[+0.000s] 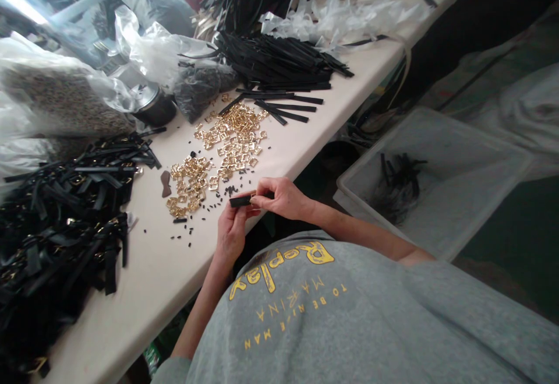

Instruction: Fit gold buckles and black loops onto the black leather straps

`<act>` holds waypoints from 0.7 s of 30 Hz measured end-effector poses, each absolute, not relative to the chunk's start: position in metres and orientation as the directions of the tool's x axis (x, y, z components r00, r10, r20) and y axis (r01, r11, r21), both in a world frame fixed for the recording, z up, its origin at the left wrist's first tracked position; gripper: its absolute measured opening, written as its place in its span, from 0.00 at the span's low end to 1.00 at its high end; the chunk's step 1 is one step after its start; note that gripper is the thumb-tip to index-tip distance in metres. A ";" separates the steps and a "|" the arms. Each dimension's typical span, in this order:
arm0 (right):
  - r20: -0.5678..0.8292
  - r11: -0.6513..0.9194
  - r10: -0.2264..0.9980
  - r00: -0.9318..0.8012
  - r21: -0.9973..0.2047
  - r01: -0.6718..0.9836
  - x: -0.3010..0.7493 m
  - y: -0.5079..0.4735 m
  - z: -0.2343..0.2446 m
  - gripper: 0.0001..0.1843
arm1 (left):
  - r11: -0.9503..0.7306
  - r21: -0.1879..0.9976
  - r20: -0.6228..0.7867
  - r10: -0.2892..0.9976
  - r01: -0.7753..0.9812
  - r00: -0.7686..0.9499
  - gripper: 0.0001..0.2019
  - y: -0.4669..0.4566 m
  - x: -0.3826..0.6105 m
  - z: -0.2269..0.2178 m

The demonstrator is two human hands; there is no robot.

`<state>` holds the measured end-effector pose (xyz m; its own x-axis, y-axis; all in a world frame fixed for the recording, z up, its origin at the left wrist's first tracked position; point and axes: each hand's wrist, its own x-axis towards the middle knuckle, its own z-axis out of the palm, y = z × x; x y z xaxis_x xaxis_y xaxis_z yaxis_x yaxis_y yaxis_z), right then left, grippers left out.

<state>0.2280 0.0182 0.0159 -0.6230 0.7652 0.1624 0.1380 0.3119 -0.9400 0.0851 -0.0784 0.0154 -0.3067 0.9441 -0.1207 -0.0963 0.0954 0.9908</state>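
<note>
- The short black strap [240, 200] is held in the air over the table edge, just on the near side of the heap of gold buckles [227, 142], towards the person's body.
- The left hand [231, 228] pinches the strap's end from below with thumb and fingers. The right hand [282, 197] is closed on the other end with its fingertips, where a small gold glint shows.
- The step looks like fitting a metal piece onto the strap end. It should go best with the left hand keeping the strap flat and steady, close to the end. The right fingertips can then feed the piece on squarely rather than at a slant.
- Small black bits [227, 190] lie scattered between the buckle heap and the hands, and a brown shaped piece [165, 183] lies just left of the heap.
- Left of the heap spreads a big pile of black straps with gold fittings [65, 209].
- Beyond the heap are loose long black strips [279, 66], a dark round tin [152, 105] and clear plastic bags [148, 46].
- Right of the heap, off the white table [144, 291] and lower, stands a pale bin [458, 162] with a few black pieces inside.
- Nothing lies between the hands and the heap except the scattered bits, which a sleeve or wrist could brush off the edge.
</note>
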 end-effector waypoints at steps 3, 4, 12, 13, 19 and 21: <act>0.134 0.234 0.717 -0.684 -0.971 0.056 0.230 0.022 0.017 0.11 | 0.130 0.974 -0.171 0.958 -0.184 -0.231 0.16 -0.077 0.078 0.014; 0.118 0.204 0.694 -0.710 -0.978 0.037 0.231 0.023 0.017 0.11 | 0.143 0.969 -0.183 0.962 -0.199 -0.204 0.16 -0.076 0.075 0.013; 0.128 0.282 0.560 -0.819 -0.959 0.043 0.237 0.032 0.018 0.12 | 0.222 0.944 -0.260 0.956 -0.245 -0.136 0.11 -0.073 0.059 0.023; 0.156 0.365 0.541 -0.826 -0.929 0.064 0.236 0.034 0.020 0.12 | 0.229 0.946 -0.265 0.954 -0.230 -0.140 0.12 -0.074 0.057 0.024; 0.346 0.838 0.367 -0.863 -0.525 0.146 0.219 0.055 0.042 0.17 | 0.291 0.950 -0.307 0.933 -0.110 -0.185 0.12 -0.075 0.048 0.019; 0.411 0.879 0.360 -0.838 -0.450 0.158 0.210 0.058 0.045 0.16 | 0.269 0.956 -0.292 0.922 -0.120 -0.255 0.12 -0.073 0.047 0.015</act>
<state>0.2103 0.0580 0.0446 -0.8376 0.3602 0.4106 0.1575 0.8791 -0.4498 0.0472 -0.0726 0.0155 -0.2553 0.9218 -0.2918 -0.1195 0.2694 0.9556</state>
